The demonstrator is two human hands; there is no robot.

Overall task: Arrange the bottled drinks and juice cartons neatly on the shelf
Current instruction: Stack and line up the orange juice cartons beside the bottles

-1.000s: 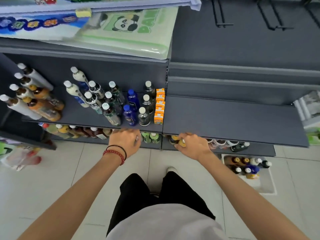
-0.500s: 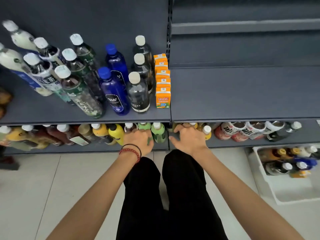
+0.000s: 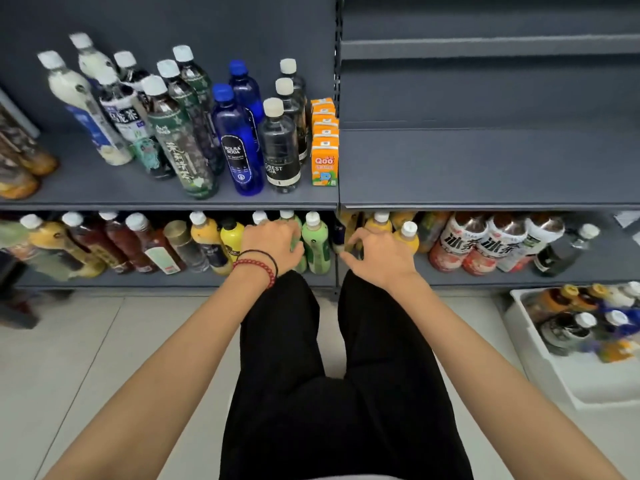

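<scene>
The metal shelf (image 3: 485,168) is uniform dark grey. Two translucent plastic bottles (image 3: 239,147) are cobalt blue, with blue caps and black labels lettered in white. The small juice cartons (image 3: 324,161) are orange; the front face carries red lettering and a blue figure. The tall tea bottles (image 3: 180,143) have dark green labels with a pale speckled pattern and white caps.

On the lower tier:
- The pale green plastic bottles (image 3: 316,240) and orange-yellow plastic bottles (image 3: 408,237) have white caps.
- The large iced-tea bottles (image 3: 460,244) have white-and-red labels with black characters.

The bead bracelet (image 3: 256,268) is red, the trousers (image 3: 329,375) black, the floor tiles (image 3: 86,341) pale grey, and the plastic crate (image 3: 540,368) white.

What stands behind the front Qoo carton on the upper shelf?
More orange cartons in a row behind the front Qoo carton; only their tops show, their fronts are covered.
</scene>
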